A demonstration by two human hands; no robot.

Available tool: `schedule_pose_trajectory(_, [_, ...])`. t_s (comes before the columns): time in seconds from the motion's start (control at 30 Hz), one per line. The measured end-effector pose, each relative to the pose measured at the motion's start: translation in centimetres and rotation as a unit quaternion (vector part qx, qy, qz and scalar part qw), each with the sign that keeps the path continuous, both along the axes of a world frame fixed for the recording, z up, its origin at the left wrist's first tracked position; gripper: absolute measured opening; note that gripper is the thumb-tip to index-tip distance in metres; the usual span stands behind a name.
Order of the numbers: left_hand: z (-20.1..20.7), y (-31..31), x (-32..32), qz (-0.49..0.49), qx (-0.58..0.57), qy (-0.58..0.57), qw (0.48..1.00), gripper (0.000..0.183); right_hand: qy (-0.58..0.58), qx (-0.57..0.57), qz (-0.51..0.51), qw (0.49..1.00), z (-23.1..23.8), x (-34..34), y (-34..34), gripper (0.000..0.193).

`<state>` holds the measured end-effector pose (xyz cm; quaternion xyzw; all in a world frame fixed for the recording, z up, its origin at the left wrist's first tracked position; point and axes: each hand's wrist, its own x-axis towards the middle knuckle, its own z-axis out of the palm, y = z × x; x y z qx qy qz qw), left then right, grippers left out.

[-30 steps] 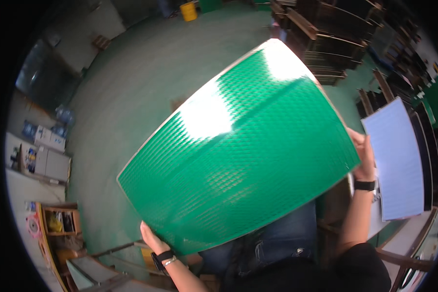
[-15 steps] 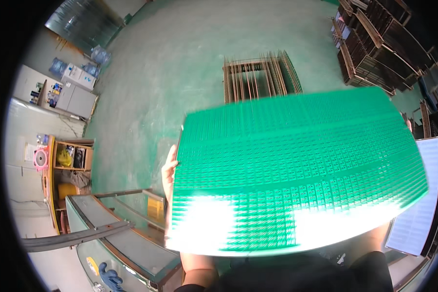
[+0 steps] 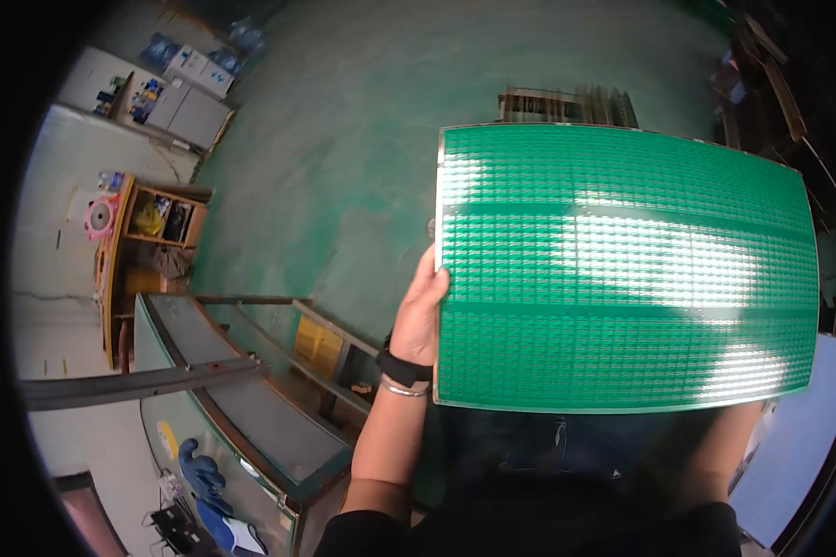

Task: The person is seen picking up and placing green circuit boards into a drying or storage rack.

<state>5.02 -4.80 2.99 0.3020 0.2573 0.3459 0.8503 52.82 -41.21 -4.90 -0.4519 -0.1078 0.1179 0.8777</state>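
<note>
A large green circuit board panel (image 3: 520, 357), covered with rows of small repeated patterns, is held up in front of me. Bright glare lies across its middle and right side. My left hand (image 3: 421, 311) is closed on the panel's left edge, thumb on the near face and the other fingers mostly hidden behind. A black band (image 3: 403, 369) and a silver bracelet (image 3: 406, 391) circle that wrist. The right forearm (image 3: 721, 447) rises behind the panel's lower right corner. The panel hides my right hand, so its fingers do not show.
Beyond the panel a slatted rack (image 3: 553, 104) stands on the green floor (image 3: 344, 121). At left is a metal-framed bench (image 3: 288, 436) with blue gloves (image 3: 202, 472) beside it. Dark racks (image 3: 771, 97) stand far right; a pale bluish sheet (image 3: 803, 436) lies below them.
The panel has tilted to face me more squarely and sits further right in view. Its glare has shifted up and right. More of my left hand and wrist shows; the whole view has shifted too.
</note>
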Motion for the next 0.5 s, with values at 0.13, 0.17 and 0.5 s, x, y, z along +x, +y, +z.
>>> schedule_pose_trajectory(0.13, [1.0,0.2,0.7,0.007,-0.012,-0.047,0.999,0.048,-0.023,-0.124,-0.049,0.991,-1.7,-0.7,-2.7,0.039])
schedule_pose_trajectory(0.17, [1.5,0.2,1.0,0.012,0.0,-0.057,0.998,0.048,-0.06,-0.186,-0.069,0.978,-2.0,-0.7,-3.6,0.039])
schedule_pose_trajectory(0.5, [3.5,-0.4,2.5,0.012,0.047,-0.101,0.994,0.049,0.195,0.083,-0.126,0.969,1.3,-5.8,-0.4,0.044])
